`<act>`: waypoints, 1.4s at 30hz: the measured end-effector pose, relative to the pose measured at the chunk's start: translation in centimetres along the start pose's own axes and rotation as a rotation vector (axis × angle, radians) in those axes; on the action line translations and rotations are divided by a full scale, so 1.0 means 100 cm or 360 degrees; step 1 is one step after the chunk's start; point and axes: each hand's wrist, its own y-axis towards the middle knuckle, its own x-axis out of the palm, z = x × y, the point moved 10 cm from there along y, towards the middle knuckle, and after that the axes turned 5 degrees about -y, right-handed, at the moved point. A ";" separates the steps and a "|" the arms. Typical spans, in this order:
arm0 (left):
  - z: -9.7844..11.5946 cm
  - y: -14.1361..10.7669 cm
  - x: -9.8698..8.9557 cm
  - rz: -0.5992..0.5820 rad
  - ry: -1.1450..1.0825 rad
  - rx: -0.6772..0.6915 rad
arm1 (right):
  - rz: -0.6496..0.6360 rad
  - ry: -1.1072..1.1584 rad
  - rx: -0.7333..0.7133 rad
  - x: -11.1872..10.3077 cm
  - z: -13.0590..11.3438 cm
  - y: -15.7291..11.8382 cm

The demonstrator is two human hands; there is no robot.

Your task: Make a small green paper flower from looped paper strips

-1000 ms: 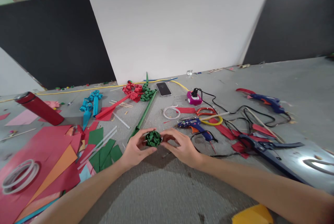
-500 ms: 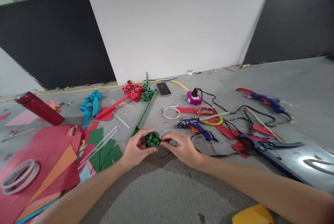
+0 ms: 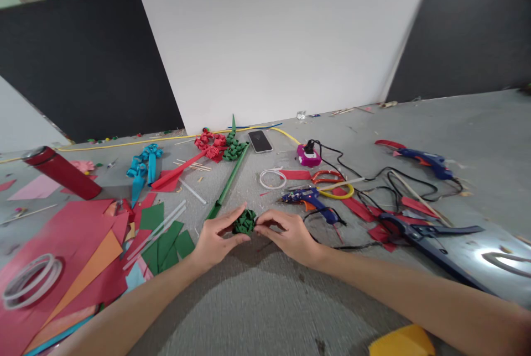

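A small green folded-paper flower [image 3: 244, 223] is held up between my two hands above the grey floor. My left hand [image 3: 214, 239] cups its left side, with the thumb below and the fingers above. From the other side, the fingertips of my right hand [image 3: 289, 233] pinch the flower's right edge. Just beyond my left hand lies a green paper stem [image 3: 233, 182], joined at its far end to a green folded-paper piece [image 3: 234, 148]. Green paper pieces [image 3: 169, 245] are scattered left of my left hand.
A blue glue gun [image 3: 309, 198] lies close beyond my right hand, and another glue gun [image 3: 427, 161] farther right. Black cords run to a purple power socket [image 3: 308, 155]. A red bottle [image 3: 62, 172], tape rolls [image 3: 32, 281], a phone [image 3: 261, 142] and a dark-handled cutter [image 3: 431, 240] lie around.
The green flower has turned a little and shifted slightly right between my fingers. My left fingers have loosened slightly around it; my right hand has stayed in place.
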 end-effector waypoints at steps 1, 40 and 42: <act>0.001 0.000 0.000 -0.0004 -0.0008 0.0005 | -0.0007 0.0016 0.0002 0.000 0.000 0.000; -0.008 0.002 -0.008 0.0156 -0.0193 -0.0222 | -0.0099 0.0032 0.0004 0.002 -0.006 -0.004; -0.008 0.002 -0.008 0.0147 -0.0196 -0.0224 | -0.0099 0.0022 -0.0015 0.001 -0.008 -0.003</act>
